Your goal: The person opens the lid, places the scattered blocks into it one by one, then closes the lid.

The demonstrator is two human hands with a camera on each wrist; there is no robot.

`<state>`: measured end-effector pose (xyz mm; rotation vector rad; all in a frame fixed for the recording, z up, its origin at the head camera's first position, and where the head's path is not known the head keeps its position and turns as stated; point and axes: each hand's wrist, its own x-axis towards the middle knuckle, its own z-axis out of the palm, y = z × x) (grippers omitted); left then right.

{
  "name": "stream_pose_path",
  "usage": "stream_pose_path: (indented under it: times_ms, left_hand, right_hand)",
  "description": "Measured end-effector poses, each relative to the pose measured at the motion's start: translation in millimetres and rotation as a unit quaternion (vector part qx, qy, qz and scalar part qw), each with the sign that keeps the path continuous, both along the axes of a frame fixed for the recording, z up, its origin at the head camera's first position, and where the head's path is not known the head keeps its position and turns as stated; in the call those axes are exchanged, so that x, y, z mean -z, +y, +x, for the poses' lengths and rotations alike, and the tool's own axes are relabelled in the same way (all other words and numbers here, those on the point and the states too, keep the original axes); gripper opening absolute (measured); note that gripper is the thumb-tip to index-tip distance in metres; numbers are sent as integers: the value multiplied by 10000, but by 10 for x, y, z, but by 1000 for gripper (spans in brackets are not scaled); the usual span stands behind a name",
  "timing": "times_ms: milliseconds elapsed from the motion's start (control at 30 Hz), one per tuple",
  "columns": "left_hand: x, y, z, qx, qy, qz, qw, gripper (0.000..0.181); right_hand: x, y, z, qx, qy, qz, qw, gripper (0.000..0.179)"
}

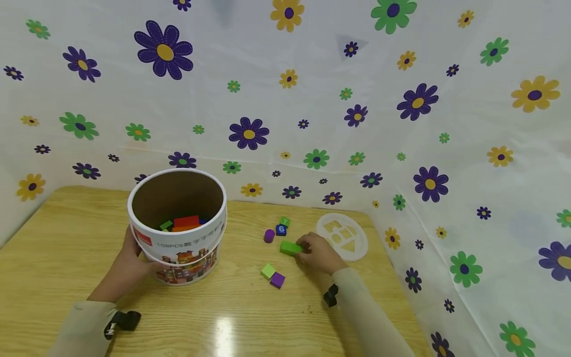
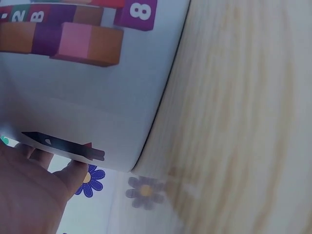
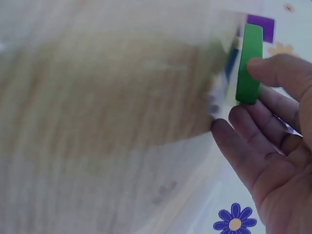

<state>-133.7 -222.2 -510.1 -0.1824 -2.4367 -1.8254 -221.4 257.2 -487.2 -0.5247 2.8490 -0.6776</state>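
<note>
A white bucket (image 1: 178, 275) with a printed picture of blocks and a wire handle stands at left. Inside it lie a red block (image 1: 186, 221) and other coloured blocks. My left hand (image 1: 129, 265) rests on the bucket's left side, its fingers and thumb spread along the wall. In the left wrist view that hand (image 2: 36, 187) has its fingertips against the printed surface. My right hand (image 1: 320, 252) pinches one end of a long green block (image 1: 290, 248). The thumb of the right hand (image 3: 278, 131) lies on the face of this block in the right wrist view.
Left of the right hand sit a purple cylinder (image 1: 269, 236), a blue number block (image 1: 281, 230) and a green letter block (image 1: 285, 221). Nearer are a lime block (image 1: 268, 271) and a purple block (image 1: 277, 280). A white shape-cutout board (image 1: 362, 245) lies beyond the right hand.
</note>
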Motion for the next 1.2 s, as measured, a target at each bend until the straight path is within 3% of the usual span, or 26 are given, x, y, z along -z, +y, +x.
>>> stream_pose_path:
  times_ms: [200, 367, 467, 667, 933, 1200]
  left_hand:
    - [11, 8, -8, -24, -26, 66, 10000, 135]
    - [15, -5, 0, 2, -58, 113, 9999, 135]
    - [24, -14, 4, 13, -77, 116, 9999, 135]
    - [43, -24, -9, 48, -51, 95, 9999, 134]
    - [19, -1, -41, 79, -54, 59, 9999, 134]
    - [43, -22, -20, -3, -205, 18, 9998, 135]
  right_hand:
    - [-108, 32, -21, 208, 319, -879, 9954, 26]
    - [-242, -65, -40, 228, 969, -1395, 9852, 27]
    - [-329, -174, -51, 256, 1498, -1561, 9760, 29]
    - [-592, -436, -54, 204, 2352, -2123, 9482, 33]
    - [-988, -747, 0, -291, 2744, -2803, 9194, 34]
    - [-1160, -1202, 52, -1126, 2889, -3087, 8992, 33]
